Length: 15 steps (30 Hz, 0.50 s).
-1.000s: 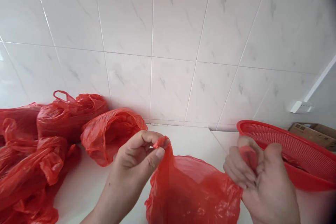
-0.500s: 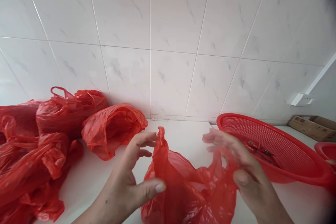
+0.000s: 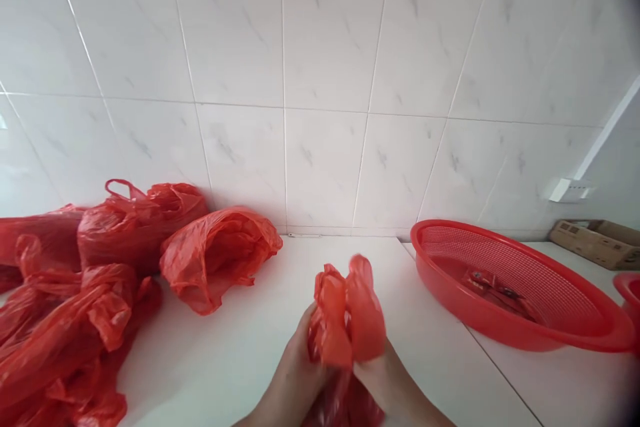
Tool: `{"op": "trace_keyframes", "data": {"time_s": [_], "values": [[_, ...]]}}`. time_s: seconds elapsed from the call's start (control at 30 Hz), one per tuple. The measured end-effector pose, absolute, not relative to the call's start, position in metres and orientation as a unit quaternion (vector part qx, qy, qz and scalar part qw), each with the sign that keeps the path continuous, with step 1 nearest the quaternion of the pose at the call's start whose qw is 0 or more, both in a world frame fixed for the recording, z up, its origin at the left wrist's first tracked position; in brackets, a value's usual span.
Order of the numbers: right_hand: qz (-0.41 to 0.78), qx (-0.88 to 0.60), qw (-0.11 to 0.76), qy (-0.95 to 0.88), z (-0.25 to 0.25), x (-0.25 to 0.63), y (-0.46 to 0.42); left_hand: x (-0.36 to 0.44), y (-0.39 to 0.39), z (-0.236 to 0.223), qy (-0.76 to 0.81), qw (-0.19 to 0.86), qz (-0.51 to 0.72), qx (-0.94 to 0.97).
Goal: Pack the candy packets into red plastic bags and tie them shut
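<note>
A thin red plastic bag [image 3: 334, 320] is bunched between my two hands at the bottom centre, its top standing up in two folds. My left hand [image 3: 298, 373] wraps the bag's left side, and my right hand [image 3: 387, 377] grips its right side close by. Plastic covers most of the fingers, and the bag's lower part runs out of view. Whatever is inside the bag does not show. Behind my left hand lies an open, crumpled red bag [image 3: 220, 253] on the white table [image 3: 210, 360].
Several filled red plastic bags [image 3: 125, 233] are heaped on the left against the tiled wall [image 3: 325, 167]. On the right stands a red mesh basket [image 3: 450, 293] with small red items inside. Beyond it are a cardboard box [image 3: 595, 250] and another red container's edge [image 3: 627, 287].
Both hands have come together, gathering the bag that was spread between them into a bunch. The bag's open handles are now squeezed close together.
</note>
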State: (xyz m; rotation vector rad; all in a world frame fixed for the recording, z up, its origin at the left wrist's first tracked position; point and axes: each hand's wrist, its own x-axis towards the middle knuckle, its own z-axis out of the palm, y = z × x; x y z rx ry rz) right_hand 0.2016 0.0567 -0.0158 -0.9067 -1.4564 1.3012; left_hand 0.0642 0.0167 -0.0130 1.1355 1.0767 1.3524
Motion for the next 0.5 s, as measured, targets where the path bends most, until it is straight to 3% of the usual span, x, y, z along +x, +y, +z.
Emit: {"op": "trace_keyframes", "data": {"time_s": [0.3,0.5], "values": [[0.571,-0.386,0.548,-0.474,-0.013,0.208,0.102,0.064,0.079,-0.001,0.424,0.520,0.630,0.391],[0.701,-0.289,0.463,-0.459,-0.038,0.218,0.115,0.054,0.095,-0.031,0.422,0.571,0.587,0.391]]}}
